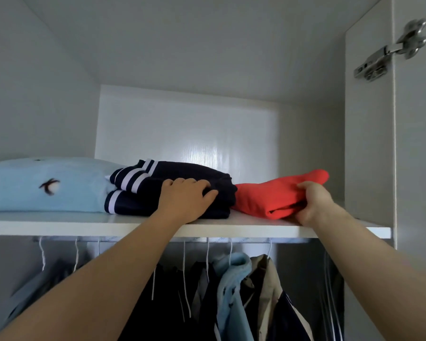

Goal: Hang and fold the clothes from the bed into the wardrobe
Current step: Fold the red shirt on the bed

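Note:
On the white upper wardrobe shelf [59, 227] lie three folded garments side by side. A light blue one [47, 185] is at the left, a navy one with white stripes [182, 173] in the middle, a red one [276, 195] at the right. My left hand [185, 198] rests flat on the front of the navy garment, fingers spread. My right hand [312, 203] grips the right front edge of the red garment, thumb on top and fingers underneath.
Below the shelf a rail carries several white hangers with dark, light blue [234, 286] and beige [268, 279] clothes. The open wardrobe door with a metal hinge [389, 52] stands at the right. White back and side walls enclose the shelf.

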`<action>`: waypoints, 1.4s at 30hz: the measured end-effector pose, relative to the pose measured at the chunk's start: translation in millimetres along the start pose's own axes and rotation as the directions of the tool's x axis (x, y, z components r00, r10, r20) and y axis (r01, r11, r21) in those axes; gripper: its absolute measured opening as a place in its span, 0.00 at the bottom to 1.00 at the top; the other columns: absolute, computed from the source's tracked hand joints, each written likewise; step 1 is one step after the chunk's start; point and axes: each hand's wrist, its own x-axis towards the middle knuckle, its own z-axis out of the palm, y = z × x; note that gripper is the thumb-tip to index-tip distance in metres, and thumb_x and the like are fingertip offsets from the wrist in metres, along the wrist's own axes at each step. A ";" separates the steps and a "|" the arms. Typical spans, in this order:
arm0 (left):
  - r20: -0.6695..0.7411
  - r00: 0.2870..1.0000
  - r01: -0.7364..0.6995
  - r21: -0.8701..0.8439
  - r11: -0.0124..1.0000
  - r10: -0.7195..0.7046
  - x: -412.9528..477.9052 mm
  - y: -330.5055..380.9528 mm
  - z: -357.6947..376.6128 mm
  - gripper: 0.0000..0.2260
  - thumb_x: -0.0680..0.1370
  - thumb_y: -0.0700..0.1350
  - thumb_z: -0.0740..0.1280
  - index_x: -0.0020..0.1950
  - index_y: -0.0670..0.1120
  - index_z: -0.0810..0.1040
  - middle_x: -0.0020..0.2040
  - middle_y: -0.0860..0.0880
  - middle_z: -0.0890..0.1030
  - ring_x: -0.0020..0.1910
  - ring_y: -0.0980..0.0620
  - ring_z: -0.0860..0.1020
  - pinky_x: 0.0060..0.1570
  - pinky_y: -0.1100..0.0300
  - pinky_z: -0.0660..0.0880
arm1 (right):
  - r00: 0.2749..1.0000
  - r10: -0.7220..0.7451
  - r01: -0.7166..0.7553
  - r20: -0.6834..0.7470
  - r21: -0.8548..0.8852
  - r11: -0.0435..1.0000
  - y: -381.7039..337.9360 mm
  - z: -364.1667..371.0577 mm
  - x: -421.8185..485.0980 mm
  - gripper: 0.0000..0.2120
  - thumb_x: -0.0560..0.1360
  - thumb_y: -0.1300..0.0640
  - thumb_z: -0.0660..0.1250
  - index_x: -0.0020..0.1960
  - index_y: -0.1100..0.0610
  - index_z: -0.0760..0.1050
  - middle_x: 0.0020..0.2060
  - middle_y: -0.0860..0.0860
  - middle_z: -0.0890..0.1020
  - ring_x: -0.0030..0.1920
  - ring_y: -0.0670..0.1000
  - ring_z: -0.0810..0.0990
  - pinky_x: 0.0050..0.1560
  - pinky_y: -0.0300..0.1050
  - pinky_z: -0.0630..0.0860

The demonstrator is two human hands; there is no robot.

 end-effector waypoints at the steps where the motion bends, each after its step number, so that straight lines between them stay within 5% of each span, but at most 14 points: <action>1: 0.007 1.000 0.006 0.000 1.000 -0.006 0.0 -0.1 0.2 0.21 0.79 0.60 0.49 0.67 0.55 0.69 0.62 0.51 0.76 0.62 0.48 0.71 0.64 0.49 0.59 | 0.987 -0.098 0.087 -0.127 -0.094 0.992 -2.3 -1.5 2.9 0.26 0.74 0.59 0.64 0.70 0.58 0.62 0.66 0.57 0.71 0.62 0.60 0.73 0.63 0.59 0.69; 3: 0.009 1.000 0.018 0.008 1.000 -0.018 0.2 0.0 0.3 0.21 0.79 0.61 0.49 0.67 0.55 0.69 0.62 0.51 0.76 0.62 0.47 0.72 0.64 0.49 0.59 | 0.854 -0.459 0.319 -0.244 -0.452 0.833 -7.7 -7.7 1.4 0.33 0.73 0.60 0.66 0.73 0.55 0.56 0.71 0.57 0.63 0.66 0.62 0.67 0.66 0.57 0.66; 5: 0.018 0.999 0.027 0.018 0.999 -0.027 0.5 0.6 -0.7 0.21 0.79 0.61 0.49 0.67 0.56 0.69 0.62 0.51 0.76 0.62 0.47 0.72 0.64 0.49 0.60 | 0.630 -0.775 0.494 0.034 -0.788 0.368 -9.7 -13.3 -1.8 0.34 0.72 0.58 0.67 0.74 0.48 0.57 0.74 0.54 0.57 0.72 0.60 0.60 0.69 0.58 0.59; 6: 0.025 0.999 0.026 0.022 0.999 -0.027 0.4 2.0 -1.1 0.21 0.79 0.61 0.48 0.67 0.56 0.68 0.63 0.51 0.75 0.62 0.47 0.71 0.64 0.49 0.60 | 0.562 -0.793 0.542 0.236 -0.829 0.138 -10.5 -14.5 -3.6 0.30 0.72 0.56 0.66 0.71 0.45 0.61 0.75 0.51 0.57 0.74 0.57 0.56 0.71 0.58 0.55; 8: 0.036 0.999 0.026 0.021 0.999 -0.027 -0.4 2.5 -2.5 0.21 0.79 0.61 0.48 0.68 0.56 0.68 0.63 0.51 0.75 0.62 0.46 0.71 0.64 0.49 0.60 | 0.598 -0.591 0.612 0.541 -0.785 -0.098 -8.8 -10.7 -5.4 0.18 0.74 0.49 0.63 0.63 0.39 0.71 0.72 0.44 0.63 0.75 0.53 0.54 0.72 0.58 0.48; 10: 0.049 0.998 0.026 0.018 0.999 -0.027 -2.6 4.2 -2.2 0.21 0.79 0.61 0.48 0.68 0.56 0.68 0.63 0.51 0.75 0.62 0.46 0.71 0.64 0.49 0.60 | 0.733 -0.217 0.640 0.645 -0.762 -0.105 -1.8 -9.7 -5.2 0.13 0.76 0.43 0.59 0.60 0.36 0.72 0.70 0.41 0.67 0.73 0.51 0.60 0.73 0.56 0.50; 12: 0.051 0.998 0.024 0.021 0.999 -0.025 -3.4 4.6 -2.5 0.21 0.79 0.61 0.48 0.68 0.56 0.67 0.64 0.51 0.75 0.62 0.46 0.71 0.64 0.49 0.60 | 0.777 -0.017 0.622 0.629 -0.773 -0.124 6.2 -8.3 -0.8 0.20 0.76 0.38 0.56 0.67 0.37 0.67 0.72 0.42 0.65 0.72 0.51 0.62 0.73 0.56 0.53; 16: 0.054 0.998 0.029 0.026 0.999 -0.031 -3.5 6.1 -3.9 0.22 0.79 0.61 0.48 0.69 0.56 0.67 0.65 0.51 0.74 0.63 0.46 0.71 0.63 0.49 0.61 | 0.814 -0.007 0.548 0.580 -0.773 -0.321 16.9 10.2 6.4 0.26 0.77 0.35 0.49 0.73 0.39 0.56 0.75 0.47 0.60 0.73 0.57 0.61 0.71 0.62 0.54; 20: 0.054 0.998 0.038 0.041 0.998 -0.041 -5.1 6.8 -3.0 0.22 0.79 0.61 0.48 0.69 0.56 0.67 0.64 0.51 0.74 0.63 0.46 0.71 0.63 0.49 0.61 | 0.840 0.018 0.508 0.542 -0.774 -0.378 33.5 30.4 11.5 0.26 0.77 0.35 0.46 0.74 0.39 0.51 0.76 0.49 0.55 0.73 0.61 0.58 0.70 0.64 0.51; 25: 0.071 0.996 0.055 0.057 0.997 -0.059 -2.4 5.6 0.3 0.22 0.79 0.61 0.47 0.68 0.56 0.68 0.64 0.51 0.74 0.63 0.46 0.71 0.64 0.49 0.60 | 0.812 0.073 0.572 0.579 -0.766 -0.295 44.0 42.5 33.2 0.26 0.78 0.39 0.47 0.75 0.41 0.50 0.76 0.52 0.54 0.74 0.59 0.56 0.72 0.62 0.51; 32: 0.076 0.995 0.069 -0.002 0.998 -0.069 0.2 3.1 3.0 0.19 0.79 0.57 0.49 0.64 0.54 0.71 0.58 0.50 0.77 0.59 0.47 0.73 0.66 0.45 0.56 | 0.755 0.118 0.649 0.645 -0.761 0.007 42.1 36.5 42.6 0.24 0.78 0.46 0.53 0.74 0.42 0.59 0.72 0.48 0.65 0.72 0.54 0.63 0.73 0.59 0.50; 42: 0.050 0.997 0.067 -0.045 0.997 -0.065 -4.3 5.3 0.2 0.19 0.80 0.53 0.49 0.64 0.51 0.72 0.58 0.49 0.78 0.58 0.46 0.73 0.67 0.44 0.56 | 0.792 -0.127 0.519 0.597 -0.769 -0.374 40.6 33.9 4.8 0.22 0.79 0.40 0.47 0.71 0.41 0.61 0.70 0.48 0.68 0.69 0.56 0.66 0.65 0.59 0.57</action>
